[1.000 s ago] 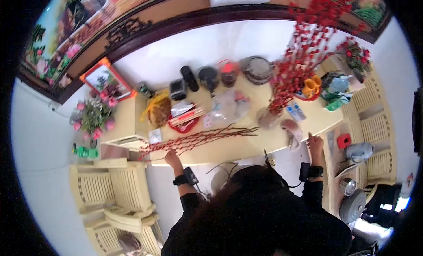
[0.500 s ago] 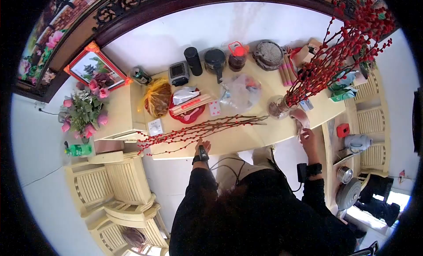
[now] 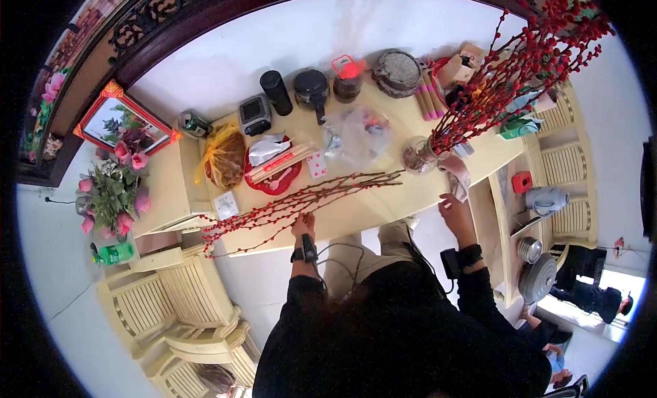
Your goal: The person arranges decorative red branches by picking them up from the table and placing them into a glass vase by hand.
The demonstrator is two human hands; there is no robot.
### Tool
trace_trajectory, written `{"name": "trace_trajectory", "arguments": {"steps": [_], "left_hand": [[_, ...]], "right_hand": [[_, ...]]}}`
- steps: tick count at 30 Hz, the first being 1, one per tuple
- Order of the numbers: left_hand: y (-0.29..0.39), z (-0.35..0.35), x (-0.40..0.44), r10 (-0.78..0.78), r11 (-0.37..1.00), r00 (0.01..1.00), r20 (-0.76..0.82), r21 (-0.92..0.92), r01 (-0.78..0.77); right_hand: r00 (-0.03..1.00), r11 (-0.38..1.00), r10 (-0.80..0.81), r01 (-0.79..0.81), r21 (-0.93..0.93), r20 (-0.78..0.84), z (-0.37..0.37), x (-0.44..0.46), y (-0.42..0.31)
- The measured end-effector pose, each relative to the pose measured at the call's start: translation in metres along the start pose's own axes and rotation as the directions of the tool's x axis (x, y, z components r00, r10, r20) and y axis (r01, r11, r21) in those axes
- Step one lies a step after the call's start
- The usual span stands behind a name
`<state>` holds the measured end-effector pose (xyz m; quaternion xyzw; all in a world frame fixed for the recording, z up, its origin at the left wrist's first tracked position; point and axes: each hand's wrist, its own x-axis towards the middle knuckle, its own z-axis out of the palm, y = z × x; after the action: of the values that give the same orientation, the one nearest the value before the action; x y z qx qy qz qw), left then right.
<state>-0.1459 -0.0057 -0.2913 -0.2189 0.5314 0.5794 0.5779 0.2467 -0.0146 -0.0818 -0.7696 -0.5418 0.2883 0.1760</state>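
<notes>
My left hand (image 3: 303, 225) is at the table's front edge, right beside the loose red-berried branches (image 3: 294, 205). Its fingers look stretched out, and I cannot tell whether they touch the stems. My right hand (image 3: 453, 210) is just past the front edge, fingers loosely bent and apart, with nothing visible in them. Close above it a pinkish cloth (image 3: 457, 177) lies over the table edge. Beside the cloth stands a clear glass vase (image 3: 417, 156) holding tall red-berried branches (image 3: 510, 86).
On the table (image 3: 363, 210) are a plastic bag (image 3: 356, 134), a red tray (image 3: 294, 179) with chopsticks, a playing card (image 3: 317, 164), a yellow bag (image 3: 224, 158) and a black-lidded pot (image 3: 311, 90). Wooden chairs (image 3: 181, 285) stand left. Other people (image 3: 558, 360) appear at lower right.
My right hand has come away from the cloth, which stays on the table edge. My left hand remains by the loose branches. The whole view has shifted a little.
</notes>
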Motion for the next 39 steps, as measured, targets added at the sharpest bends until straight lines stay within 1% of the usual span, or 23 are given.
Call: {"name": "trace_trajectory", "arguments": {"steps": [2, 3, 4, 6, 7, 8, 9, 10, 11, 12, 14, 16, 19, 21, 24, 25, 27, 29, 31, 34, 35, 36, 39], "left_hand": [[0.009, 0.016, -0.042, 0.113, 0.990, 0.991, 0.069, 0.079, -0.118], [0.014, 0.019, -0.058, 0.154, 0.980, 0.958, 0.244, 0.083, -0.178], [0.019, 0.027, -0.077, 0.215, 0.957, 0.925, 0.314, 0.120, -0.263], [0.026, 0.045, -0.112, 0.317, 0.884, 0.833, 0.455, 0.177, -0.433], [0.025, 0.050, -0.119, 0.354, 0.863, 0.797, 0.490, 0.156, -0.480], [0.029, 0.056, -0.128, 0.378, 0.800, 0.771, 0.513, 0.238, -0.551], [0.032, 0.065, -0.140, 0.395, 0.726, 0.741, 0.543, 0.310, -0.614], [0.033, 0.075, -0.150, 0.404, 0.642, 0.709, 0.578, 0.372, -0.670], [0.034, 0.083, -0.159, 0.432, 0.565, 0.658, 0.617, 0.383, -0.731], [0.034, 0.088, -0.160, 0.421, 0.566, 0.607, 0.674, 0.328, -0.756], [0.037, 0.104, -0.177, 0.380, 0.489, 0.599, 0.705, 0.396, -0.777], [0.032, 0.114, -0.188, 0.369, 0.466, 0.570, 0.734, 0.385, -0.797], [0.026, 0.119, -0.189, 0.334, 0.391, 0.500, 0.799, 0.365, -0.845], [0.026, 0.128, -0.203, 0.310, 0.275, 0.452, 0.836, 0.377, -0.885], [0.021, 0.134, -0.210, 0.278, 0.236, 0.443, 0.852, 0.387, -0.892], [0.016, 0.135, -0.213, 0.334, 0.291, 0.401, 0.853, 0.311, -0.905], [0.013, 0.133, -0.206, 0.304, 0.369, 0.443, 0.843, 0.325, -0.871], [0.009, 0.132, -0.195, 0.276, 0.489, 0.478, 0.834, 0.306, -0.817], [0.004, 0.139, -0.199, 0.287, 0.472, 0.448, 0.847, 0.281, -0.835], [-0.006, 0.154, -0.206, 0.311, 0.475, 0.372, 0.875, 0.196, -0.858], [-0.012, 0.159, -0.204, 0.321, 0.488, 0.344, 0.882, 0.157, -0.859], [-0.017, 0.166, -0.206, 0.332, 0.501, 0.316, 0.889, 0.117, -0.858], [-0.031, 0.186, -0.213, 0.294, 0.391, 0.278, 0.914, 0.150, -0.908]], "right_hand": [[0.998, 1.000, 0.008, -0.007, -0.018, 0.069, 0.009, 0.004, -0.025], [0.990, 0.996, -0.084, 0.084, 0.003, 0.111, 0.019, 0.008, -0.023], [0.984, 0.990, -0.139, 0.134, 0.053, 0.114, 0.032, 0.009, -0.031], [0.921, 0.939, -0.330, 0.342, -0.026, 0.207, 0.053, 0.013, -0.059], [0.915, 0.966, -0.245, 0.259, 0.001, 0.321, 0.057, 0.010, -0.085], [0.872, 0.923, -0.362, 0.386, -0.005, 0.330, 0.076, 0.012, -0.086], [0.834, 0.902, -0.420, 0.427, 0.061, 0.358, 0.073, 0.006, -0.116], [0.736, 0.762, -0.627, 0.647, 0.007, 0.254, 0.093, 0.009, -0.119], [0.753, 0.815, -0.535, 0.580, 0.000, 0.382, 0.096, 0.009, -0.141], [0.726, 0.798, -0.545, 0.602, -0.005, 0.419, 0.107, 0.009, -0.150], [0.642, 0.672, -0.707, 0.740, 0.001, 0.296, 0.126, 0.010, -0.162], [0.629, 0.712, -0.665, 0.696, 0.089, 0.402, 0.114, 0.007, -0.187], [0.700, 0.782, -0.601, 0.615, 0.103, 0.386, 0.112, 0.012, -0.187], [0.687, 0.741, -0.652, 0.667, 0.076, 0.319, 0.104, 0.016, -0.179], [0.732, 0.767, -0.627, 0.640, 0.048, 0.265, 0.081, 0.018, -0.172], [0.751, 0.781, -0.619, 0.620, 0.074, 0.229, 0.070, 0.018, -0.170], [0.794, 0.797, -0.600, 0.583, 0.157, 0.098, 0.058, 0.024, -0.162], [0.817, 0.807, -0.574, 0.552, 0.212, 0.056, 0.026, 0.020, -0.169], [0.830, 0.794, -0.557, 0.544, 0.271, -0.034, 0.006, 0.018, -0.167], [0.866, 0.799, -0.497, 0.481, 0.361, -0.052, -0.035, 0.005, -0.167], [0.841, 0.766, -0.530, 0.528, 0.367, -0.104, -0.042, 0.005, -0.157], [0.857, 0.756, -0.503, 0.501, 0.422, -0.116, -0.052, 0.002, -0.148], [0.890, 0.724, -0.443, 0.423, 0.544, -0.102, -0.094, -0.011, -0.119]]}}
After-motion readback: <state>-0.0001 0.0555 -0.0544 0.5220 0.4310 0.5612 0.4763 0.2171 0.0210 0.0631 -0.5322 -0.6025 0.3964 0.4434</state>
